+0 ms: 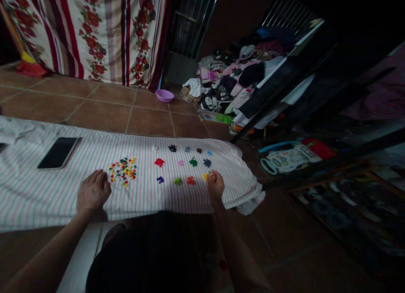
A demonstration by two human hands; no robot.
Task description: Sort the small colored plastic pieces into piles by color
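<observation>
1. The left hand (95,189) rests palm down on a striped sheet (137,205), just left of and slightly nearer than a mixed pile (122,171) of small coloured pieces. Its fingers are loosely bent; I cannot tell whether anything is under them.
2. The right hand (216,184) is well to the right of the mixed pile, fingers drawn into a narrow pinch at a yellow cluster (205,176). Whether it grips a piece, I cannot tell.
3. The mixed pile is roughly round, without a clear long axis. The left hand is much the nearer; from the right hand, the pile lies leftward, past the other clusters.
4. Right of the mixed pile, small single-colour clusters (159,162) form three rows running left to right.
5. A dark phone (59,153) lies left of the mixed pile, slightly farther away.
6. Well beyond the mixed pile, a purple basin (164,96) sits on tiled floor (148,120) near a flowered curtain (117,35).
</observation>
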